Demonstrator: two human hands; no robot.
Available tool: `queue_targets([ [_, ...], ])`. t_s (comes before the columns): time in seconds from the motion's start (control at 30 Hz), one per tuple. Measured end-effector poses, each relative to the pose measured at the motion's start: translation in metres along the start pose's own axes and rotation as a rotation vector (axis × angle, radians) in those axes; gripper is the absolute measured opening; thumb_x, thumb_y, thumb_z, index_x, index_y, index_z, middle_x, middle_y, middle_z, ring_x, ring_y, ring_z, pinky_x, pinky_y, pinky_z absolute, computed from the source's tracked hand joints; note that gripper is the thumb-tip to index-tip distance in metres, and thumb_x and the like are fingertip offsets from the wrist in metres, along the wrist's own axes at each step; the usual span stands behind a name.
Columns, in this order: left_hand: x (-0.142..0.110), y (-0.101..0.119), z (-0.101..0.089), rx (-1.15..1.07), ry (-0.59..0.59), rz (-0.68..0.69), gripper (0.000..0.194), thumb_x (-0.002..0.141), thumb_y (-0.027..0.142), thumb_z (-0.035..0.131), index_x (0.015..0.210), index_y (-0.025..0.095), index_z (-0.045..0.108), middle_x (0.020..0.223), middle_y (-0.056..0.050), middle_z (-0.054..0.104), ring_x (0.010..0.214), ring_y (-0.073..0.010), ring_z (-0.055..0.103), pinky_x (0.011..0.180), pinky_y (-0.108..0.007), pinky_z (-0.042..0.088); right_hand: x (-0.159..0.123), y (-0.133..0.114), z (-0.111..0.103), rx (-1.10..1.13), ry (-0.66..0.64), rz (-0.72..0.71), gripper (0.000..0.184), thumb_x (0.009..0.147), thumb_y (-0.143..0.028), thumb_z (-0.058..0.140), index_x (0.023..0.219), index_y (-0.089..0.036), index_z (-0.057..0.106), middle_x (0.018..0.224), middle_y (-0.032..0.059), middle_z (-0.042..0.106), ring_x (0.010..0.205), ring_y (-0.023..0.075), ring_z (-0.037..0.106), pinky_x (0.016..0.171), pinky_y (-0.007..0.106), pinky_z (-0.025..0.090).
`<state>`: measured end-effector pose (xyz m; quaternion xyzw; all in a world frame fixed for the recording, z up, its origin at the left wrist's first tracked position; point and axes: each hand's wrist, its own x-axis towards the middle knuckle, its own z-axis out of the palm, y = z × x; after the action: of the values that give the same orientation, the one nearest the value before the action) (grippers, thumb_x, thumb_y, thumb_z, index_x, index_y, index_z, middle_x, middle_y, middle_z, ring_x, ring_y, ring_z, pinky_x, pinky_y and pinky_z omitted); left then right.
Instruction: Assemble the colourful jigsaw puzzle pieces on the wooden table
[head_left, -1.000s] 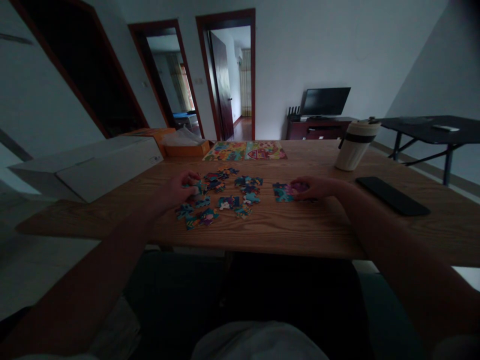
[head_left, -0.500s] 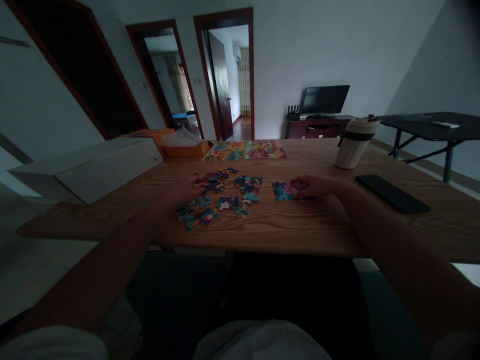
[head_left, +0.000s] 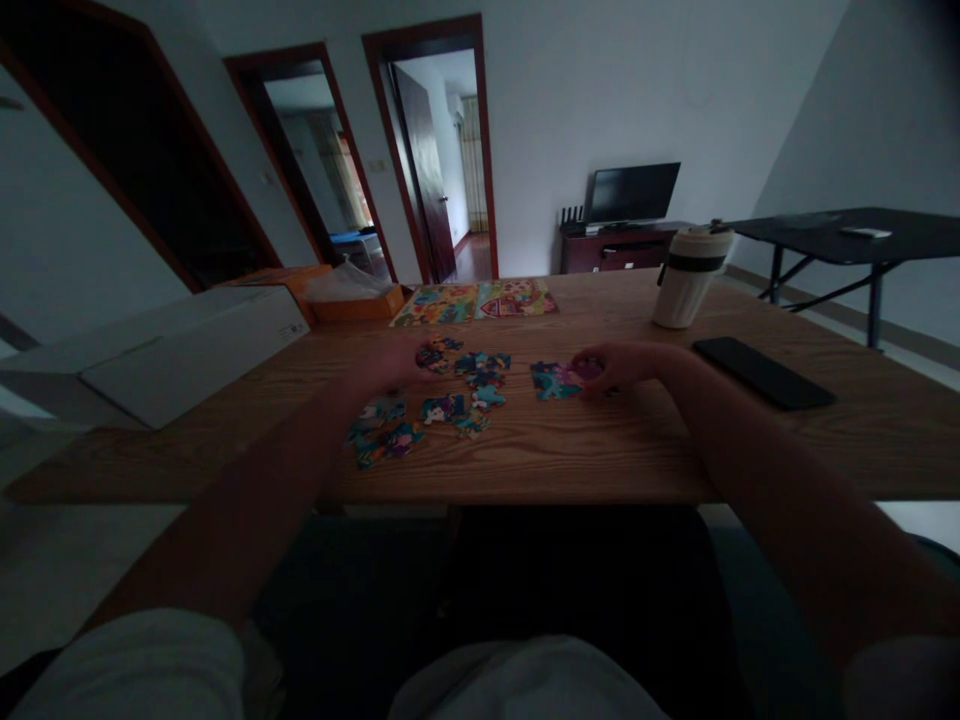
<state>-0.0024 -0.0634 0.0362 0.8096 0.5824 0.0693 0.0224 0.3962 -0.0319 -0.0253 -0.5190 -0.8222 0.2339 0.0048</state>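
Observation:
Colourful jigsaw puzzle pieces (head_left: 484,368) lie in a loose cluster on the wooden table. My left hand (head_left: 394,366) is over the cluster's far left side, thumb and forefinger apart around dark pieces (head_left: 435,356); its other fingers are hidden. Nearer me lie more pieces, among them a teal and pink group (head_left: 386,443) and one with a white figure (head_left: 442,408). Off to the right, my right hand (head_left: 622,366) rests with curled fingers on a purple puzzle piece (head_left: 590,368). Against that one sits a teal piece (head_left: 553,380); whether they interlock I cannot tell.
A bright picture sheet (head_left: 476,302) lies behind the pieces. Left of it stand an orange box (head_left: 360,305) with clear plastic and a long white box (head_left: 195,345). A cream tumbler (head_left: 686,280) and a black phone-like slab (head_left: 761,372) are at the right.
My left hand has moved right and over the far left pieces. My right hand stays at the purple piece. The whole view has shifted slightly.

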Motion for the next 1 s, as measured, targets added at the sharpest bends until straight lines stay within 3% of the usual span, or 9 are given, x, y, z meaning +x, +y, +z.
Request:
queue_targets([
  [0.13,0.016,0.056,0.007,-0.015,0.022,0.092,0.039,0.086,0.044,0.069,0.117,0.021,0.067,0.107,-0.005,0.074,0.091,-0.0214,0.066,0.084,-0.033,0.05,0.001,-0.002,0.002,-0.014,0.051,0.008,0.098,0.062,-0.063,0.081,0.148,-0.025,0.054,0.144,0.0106,0.061,0.126,0.037,0.059,0.107,0.046,0.047],
  [0.23,0.033,0.101,0.029,0.031,-0.032,0.106,0.04,0.089,0.046,0.063,0.117,0.019,0.068,0.112,-0.01,0.074,0.097,-0.0241,0.067,0.086,-0.034,0.05,0.0,-0.006,0.003,-0.031,0.055,0.025,0.103,0.062,-0.065,0.08,0.151,-0.023,0.05,0.148,0.0112,0.057,0.129,0.0362,0.057,0.109,0.044,0.044],
  [0.33,0.044,0.122,0.053,0.1,-0.059,0.09,0.044,0.088,0.051,0.062,0.115,0.017,0.068,0.115,-0.013,0.073,0.101,-0.0281,0.067,0.085,-0.036,0.051,-0.003,-0.01,0.001,-0.059,0.039,0.033,0.104,0.062,-0.063,0.081,0.152,-0.023,0.049,0.148,0.0117,0.056,0.128,0.036,0.058,0.109,0.043,0.045],
  [0.47,0.047,0.113,0.072,0.087,-0.023,0.218,0.042,0.092,0.054,0.059,0.107,0.018,0.072,0.109,-0.012,0.072,0.102,-0.0284,0.067,0.089,-0.037,0.051,-0.009,-0.013,-0.004,-0.073,-0.003,0.03,0.1,0.063,-0.059,0.082,0.152,-0.026,0.049,0.144,0.0101,0.06,0.125,0.0366,0.06,0.104,0.045,0.048],
  [0.57,0.05,0.1,0.077,0.042,0.021,0.367,0.041,0.095,0.049,0.057,0.121,0.019,0.07,0.12,-0.011,0.069,0.112,-0.0261,0.064,0.099,-0.036,0.047,-0.013,-0.013,-0.008,-0.057,-0.028,0.034,0.101,0.063,-0.057,0.082,0.153,-0.027,0.049,0.145,0.0092,0.06,0.125,0.0366,0.06,0.105,0.045,0.048],
  [0.67,0.054,0.097,0.081,-0.018,-0.011,0.507,0.038,0.098,0.037,0.054,0.131,0.022,0.066,0.129,-0.008,0.068,0.117,-0.0219,0.062,0.103,-0.033,0.045,-0.015,-0.013,-0.009,-0.037,-0.029,0.016,0.102,0.062,-0.055,0.083,0.153,-0.027,0.048,0.149,0.0084,0.056,0.128,0.0374,0.058,0.106,0.045,0.047],
  [1.0,0.06,0.096,0.083,0.087,-0.005,0.497,0.035,0.098,0.028,0.053,0.128,0.024,0.071,0.128,-0.005,0.072,0.116,-0.0218,0.065,0.106,-0.033,0.044,-0.015,-0.011,-0.009,-0.04,-0.015,0.022,0.105,0.06,-0.053,0.084,0.154,-0.024,0.047,0.151,0.0098,0.054,0.13,0.0368,0.056,0.11,0.044,0.045],
])
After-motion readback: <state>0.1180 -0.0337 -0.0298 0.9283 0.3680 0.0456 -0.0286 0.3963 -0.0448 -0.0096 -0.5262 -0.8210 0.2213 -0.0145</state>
